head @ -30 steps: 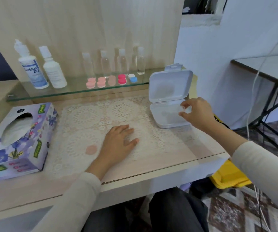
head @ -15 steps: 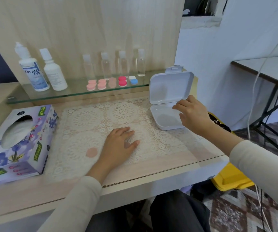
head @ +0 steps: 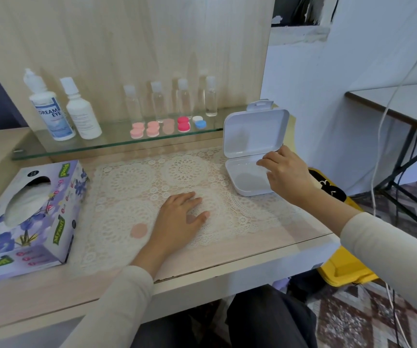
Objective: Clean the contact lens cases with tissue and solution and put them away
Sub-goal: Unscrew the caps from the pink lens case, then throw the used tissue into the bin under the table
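Note:
Several contact lens cases (head: 167,126) in pink, red and blue-white sit in a row on the glass shelf (head: 107,144). Two solution bottles (head: 51,109) stand at the shelf's left end. A tissue box (head: 26,217) lies at the left of the desk. A loose pink round cap (head: 139,230) rests on the lace mat (head: 132,177). My left hand (head: 180,219) lies flat, palm down, just right of that cap; something pale pink shows under its thumb. A white plastic box (head: 250,156) stands with its lid up and looks empty. My right hand (head: 285,174) curls its fingers over the box's right rim.
Several small clear bottles (head: 185,96) stand behind the cases on the shelf. A wooden panel backs the shelf. A yellow bin (head: 343,272) sits on the floor below the desk's right end. A white cable (head: 378,136) hangs at the right, near another table (head: 398,99).
My right hand has moved from the box's right side forward over its rim. My left hand has stayed flat on the mat.

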Available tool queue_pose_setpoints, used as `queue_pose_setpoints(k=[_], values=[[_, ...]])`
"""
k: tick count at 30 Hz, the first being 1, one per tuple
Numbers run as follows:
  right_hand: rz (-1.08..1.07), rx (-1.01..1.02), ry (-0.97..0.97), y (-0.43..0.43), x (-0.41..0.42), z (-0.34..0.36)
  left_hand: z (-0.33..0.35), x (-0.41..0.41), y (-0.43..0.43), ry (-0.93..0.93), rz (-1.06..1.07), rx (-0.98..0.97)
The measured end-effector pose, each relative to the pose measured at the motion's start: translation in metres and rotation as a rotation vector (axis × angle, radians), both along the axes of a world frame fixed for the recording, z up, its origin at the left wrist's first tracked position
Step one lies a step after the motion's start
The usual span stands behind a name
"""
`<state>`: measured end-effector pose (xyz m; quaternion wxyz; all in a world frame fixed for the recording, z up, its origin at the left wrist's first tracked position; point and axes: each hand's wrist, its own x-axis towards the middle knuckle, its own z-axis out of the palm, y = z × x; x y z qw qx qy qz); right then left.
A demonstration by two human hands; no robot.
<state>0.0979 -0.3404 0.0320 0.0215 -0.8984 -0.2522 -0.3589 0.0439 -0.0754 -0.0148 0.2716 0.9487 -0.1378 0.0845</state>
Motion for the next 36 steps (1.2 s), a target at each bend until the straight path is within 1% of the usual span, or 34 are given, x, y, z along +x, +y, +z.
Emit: queue_pose_setpoints(k=[5,8,10,13,15,18,21,25,28,34,36], values=[[-0.052,0.087,0.028,0.003,-0.008,0.003,0.002,-0.001,-0.001,0.0,0.002,-0.005],[-0.087,0.194,0.107,0.013,-0.017,0.007,0.004,-0.002,-0.001,0.021,0.021,-0.022],[-0.097,0.311,0.201,0.023,-0.022,0.009,0.009,-0.001,0.0,0.075,0.031,-0.117],[-0.054,0.459,0.337,0.044,-0.027,0.011,0.022,-0.004,0.01,0.171,0.04,-0.353],[-0.009,0.516,0.436,0.061,-0.032,0.011,0.028,-0.009,0.022,0.15,0.066,-0.379],[0.079,0.55,0.606,0.089,-0.037,0.008,0.031,-0.017,0.043,0.097,0.132,-0.325],[0.137,0.531,0.723,0.116,-0.042,0.001,0.026,-0.026,0.062,0.079,0.189,-0.189],[0.167,0.416,0.756,0.14,-0.044,-0.006,0.017,-0.041,0.081,0.084,0.199,-0.051],[0.179,0.397,0.784,0.15,-0.047,-0.011,0.013,-0.049,0.089,0.06,0.195,0.017],[0.175,0.388,0.781,0.159,-0.051,-0.02,0.011,-0.051,0.089,0.039,0.2,0.04],[0.178,0.386,0.776,0.16,-0.049,-0.019,0.012,-0.05,0.09,0.061,0.19,0.028]])
